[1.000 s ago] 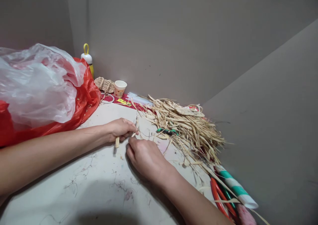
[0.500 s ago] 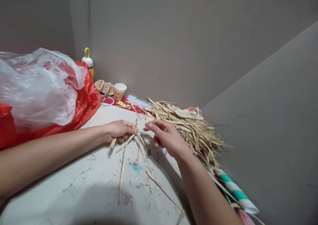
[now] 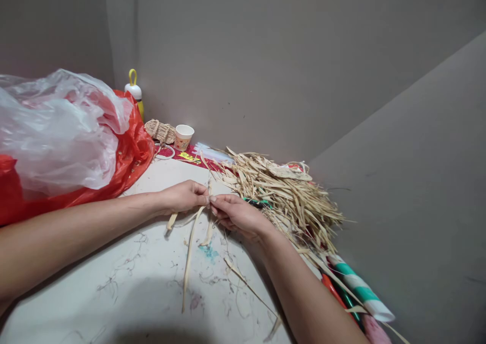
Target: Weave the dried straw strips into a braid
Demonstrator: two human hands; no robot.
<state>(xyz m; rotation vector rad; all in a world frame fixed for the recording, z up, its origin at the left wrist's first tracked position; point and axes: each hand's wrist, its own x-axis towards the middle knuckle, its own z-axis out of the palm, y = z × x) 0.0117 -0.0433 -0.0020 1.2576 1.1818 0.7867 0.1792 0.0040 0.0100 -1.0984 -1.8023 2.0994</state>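
My left hand (image 3: 188, 196) is closed in a pinch on a small bundle of pale dry straw strips (image 3: 190, 255). Long ends of the strips hang below the fingers onto the white tabletop, and a short stub pokes up between the hands. Right beside it, my right hand (image 3: 235, 213) is also pinched, its thumb and fingertips meeting the left fingertips on the same strips. The exact crossing of the strips is hidden by the fingers. A loose straw strip (image 3: 250, 289) lies on the table below my right hand.
A big heap of dry straw (image 3: 292, 192) lies behind my right forearm. Farther back are a paper cup (image 3: 184, 138), a woven straw piece (image 3: 159, 131), a white ring (image 3: 165, 152) and a yellow-handled bottle (image 3: 133, 93). Plastic bags (image 3: 64, 136) sit at left, a green-striped roll (image 3: 362, 289) at right.
My right hand has moved left and closed its fingers on the strips against my left hand. Green-handled thing by the straw heap has come into sight. My left hand stays nearly in place.
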